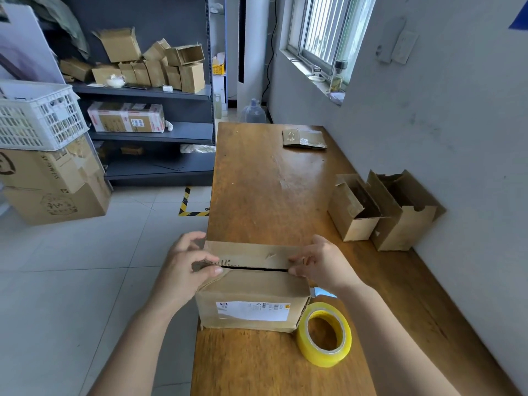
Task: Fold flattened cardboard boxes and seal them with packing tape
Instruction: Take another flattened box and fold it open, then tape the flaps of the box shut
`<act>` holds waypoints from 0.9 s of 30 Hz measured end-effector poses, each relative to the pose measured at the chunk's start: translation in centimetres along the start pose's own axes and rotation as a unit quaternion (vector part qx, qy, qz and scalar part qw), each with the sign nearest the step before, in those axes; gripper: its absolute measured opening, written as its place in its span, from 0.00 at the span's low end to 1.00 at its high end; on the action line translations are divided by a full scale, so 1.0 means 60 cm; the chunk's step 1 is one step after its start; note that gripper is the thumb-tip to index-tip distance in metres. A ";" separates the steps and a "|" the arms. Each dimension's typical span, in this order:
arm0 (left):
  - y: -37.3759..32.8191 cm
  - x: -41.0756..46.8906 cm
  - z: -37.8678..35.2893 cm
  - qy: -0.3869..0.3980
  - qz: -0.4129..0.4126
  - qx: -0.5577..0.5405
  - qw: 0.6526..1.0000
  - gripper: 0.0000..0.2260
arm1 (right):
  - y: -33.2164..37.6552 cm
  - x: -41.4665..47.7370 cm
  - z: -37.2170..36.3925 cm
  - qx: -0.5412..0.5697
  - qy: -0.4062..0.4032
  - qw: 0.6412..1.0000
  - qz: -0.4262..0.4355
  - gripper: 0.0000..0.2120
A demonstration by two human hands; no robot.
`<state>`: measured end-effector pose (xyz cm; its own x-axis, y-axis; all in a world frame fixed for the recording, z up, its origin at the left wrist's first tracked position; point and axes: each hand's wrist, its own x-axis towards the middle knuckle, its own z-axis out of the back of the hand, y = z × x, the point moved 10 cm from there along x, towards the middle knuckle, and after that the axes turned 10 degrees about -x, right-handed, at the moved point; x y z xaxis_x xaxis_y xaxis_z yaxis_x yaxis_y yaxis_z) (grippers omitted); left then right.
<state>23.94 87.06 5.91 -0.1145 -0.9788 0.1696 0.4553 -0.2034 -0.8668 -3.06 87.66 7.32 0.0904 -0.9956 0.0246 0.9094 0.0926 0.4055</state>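
Observation:
A brown cardboard box [251, 301] with a white shipping label on its near side stands on the wooden table [265, 190] near its left edge. Its two top flaps are folded down, with a narrow dark gap between them. My left hand [185, 261] grips the left end of the flaps, thumb on the seam. My right hand [320, 261] pinches the right end of the flaps at the seam. A roll of yellow packing tape [324, 334] leans on its edge against the box's right side.
Two open-topped folded boxes [383, 210] stand against the wall at the right. A flattened box [304, 138] lies at the table's far end. Left of the table are tiled floor, a dark shelf [154, 92] of boxes, and a white crate [37, 115] on stacked cartons.

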 end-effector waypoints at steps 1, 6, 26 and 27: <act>-0.010 -0.002 -0.001 -0.002 -0.028 0.031 0.999 0.05 | 0.002 0.000 -0.001 -0.001 -0.009 1.000 0.008 0.13; -0.041 -0.019 -0.013 -0.019 -0.131 0.126 0.983 0.07 | 0.020 -0.006 -0.006 -0.040 -0.042 0.996 0.067 0.08; -0.031 -0.048 -0.065 0.036 -0.058 0.205 0.976 0.46 | -0.131 -0.167 -0.216 -0.163 0.262 0.942 -0.133 0.23; -0.031 -0.048 -0.065 0.036 -0.058 0.205 0.976 0.46 | -0.134 -0.170 -0.218 -0.187 0.256 0.939 -0.133 0.22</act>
<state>20.01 90.37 5.20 -0.2419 -0.9475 0.2092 0.7490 -0.3195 -0.5805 -5.97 97.29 -8.14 -0.0640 -0.8562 -0.5127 0.9978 -0.0642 -0.0172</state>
